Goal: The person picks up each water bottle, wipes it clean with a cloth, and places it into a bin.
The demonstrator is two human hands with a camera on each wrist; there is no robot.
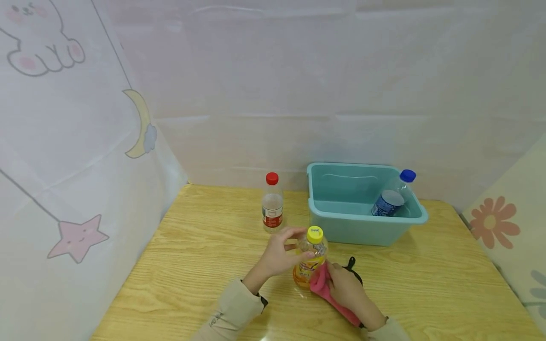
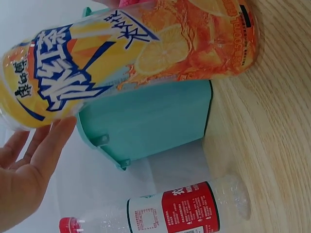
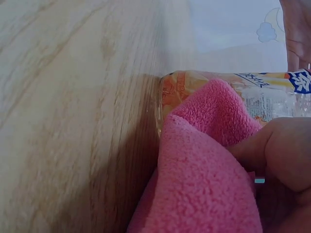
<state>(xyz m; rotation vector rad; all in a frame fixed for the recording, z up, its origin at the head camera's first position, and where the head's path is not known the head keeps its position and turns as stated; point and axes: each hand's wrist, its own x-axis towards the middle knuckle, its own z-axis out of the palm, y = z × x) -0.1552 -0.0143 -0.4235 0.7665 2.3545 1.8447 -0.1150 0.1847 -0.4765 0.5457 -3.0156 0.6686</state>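
A plastic iced tea bottle [image 1: 308, 266] with a yellow cap stands upright near the front middle of the table. My left hand [image 1: 279, 255] grips its upper part, thumb on the near side and fingers round the back. In the left wrist view the bottle's orange and yellow label [image 2: 141, 53] fills the top. My right hand [image 1: 347, 290] holds a pink cloth [image 1: 324, 284] against the bottle's lower right side. Up close in the right wrist view, the fluffy cloth [image 3: 204, 160] is bunched under the fingers and touches the label.
Behind the left hand stands a clear bottle [image 1: 272, 208] with a red cap. A teal bin [image 1: 350, 229] at the back right has a blue-capped bottle [image 1: 390, 199] leaning inside. Printed sheets [image 1: 256, 85] hang along the wooden table's [image 1: 204, 237] back and sides.
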